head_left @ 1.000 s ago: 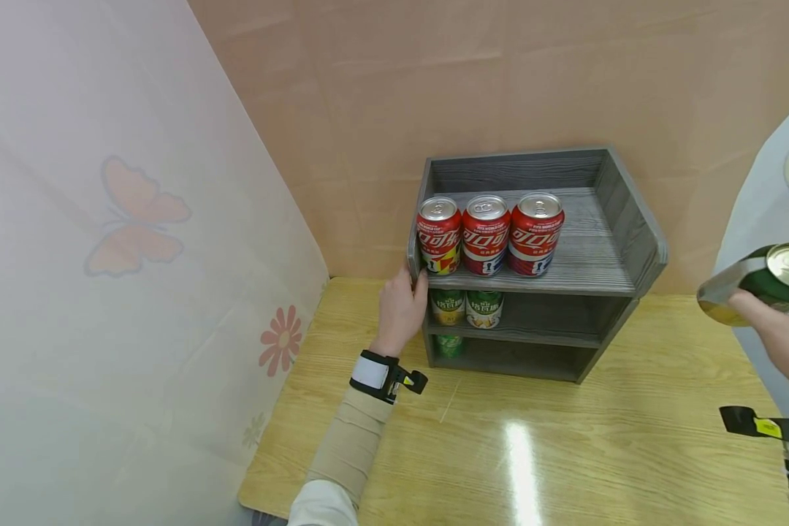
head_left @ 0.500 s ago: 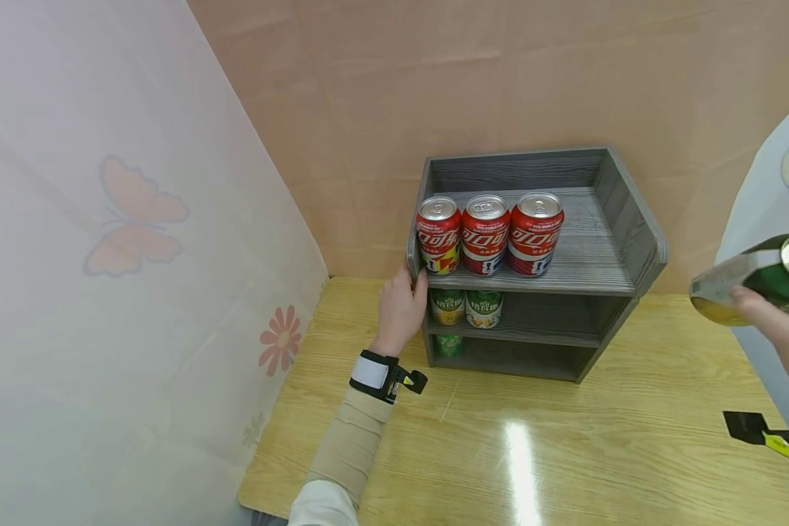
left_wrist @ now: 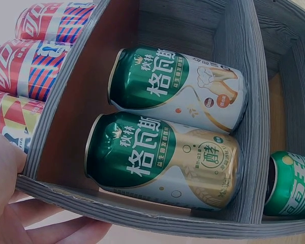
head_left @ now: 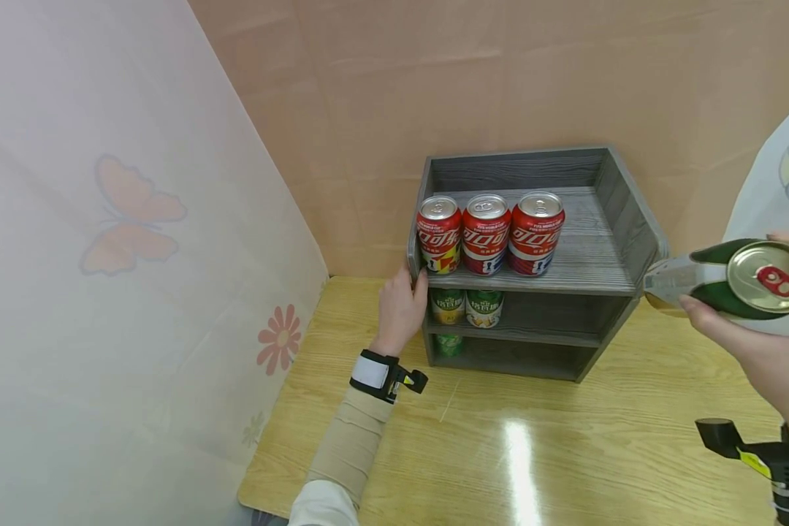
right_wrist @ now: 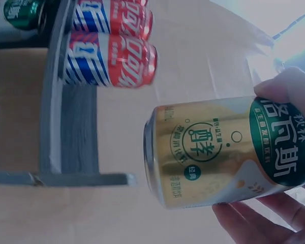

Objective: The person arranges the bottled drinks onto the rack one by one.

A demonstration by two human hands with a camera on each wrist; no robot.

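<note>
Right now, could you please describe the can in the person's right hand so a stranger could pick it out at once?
Find the grey shelf on the wooden table; just to its right, the right hand holds a can in the air. It is green, white and gold, and it lies tipped sideways, unlike the upright red cans on the top shelf.

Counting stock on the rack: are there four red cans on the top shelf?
No, the head view shows three red cans standing in a row on the top shelf.
</note>
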